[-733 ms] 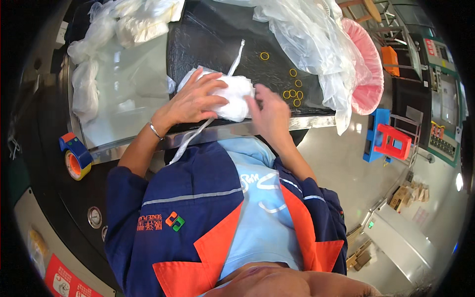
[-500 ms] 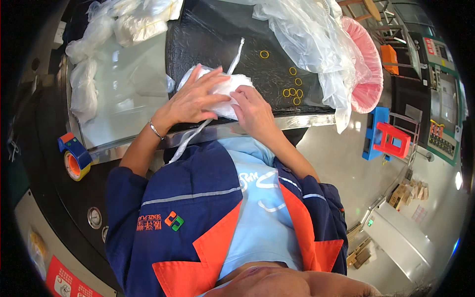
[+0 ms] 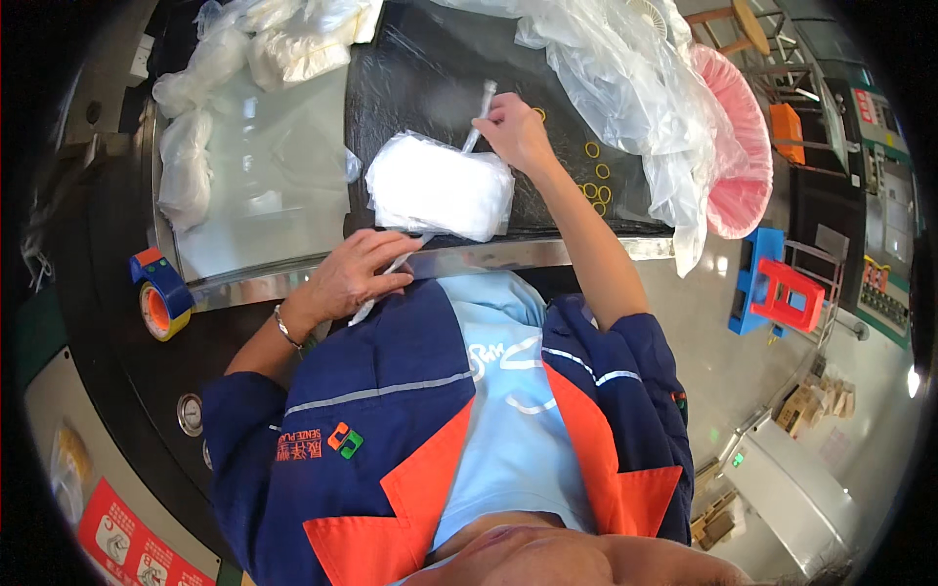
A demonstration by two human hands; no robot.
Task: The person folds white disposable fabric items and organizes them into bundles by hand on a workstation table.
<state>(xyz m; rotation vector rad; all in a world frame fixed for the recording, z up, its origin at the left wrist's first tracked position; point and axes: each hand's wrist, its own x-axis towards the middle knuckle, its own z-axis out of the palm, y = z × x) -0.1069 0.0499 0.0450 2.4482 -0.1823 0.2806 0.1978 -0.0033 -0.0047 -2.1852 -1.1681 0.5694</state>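
A white bundle (image 3: 438, 186), which looks like a stack of folded thin plastic bags, lies flat on the black film-covered worktop. Beneath it passes a twisted strip of clear plastic (image 3: 476, 135), sticking out on the far and near sides. Beyond the bundle's far right corner, my right hand (image 3: 520, 135) pinches the strip close to its far end. My left hand (image 3: 360, 273) is closed round the near part of the strip at the metal table edge, its tail hanging below the fingers. Neither hand touches the bundle.
Several yellow rubber bands (image 3: 593, 191) lie right of the bundle. A heap of clear plastic film (image 3: 625, 88) and a pink elastic-edged cover (image 3: 735, 146) stand beyond. Plastic bundles (image 3: 184, 161) line the far left. A blue tape dispenser (image 3: 163, 295) sits at the left corner.
Both hands have come off the bundle. My right hand has moved away to the strip's far end; my left has drawn back toward me onto its near part.
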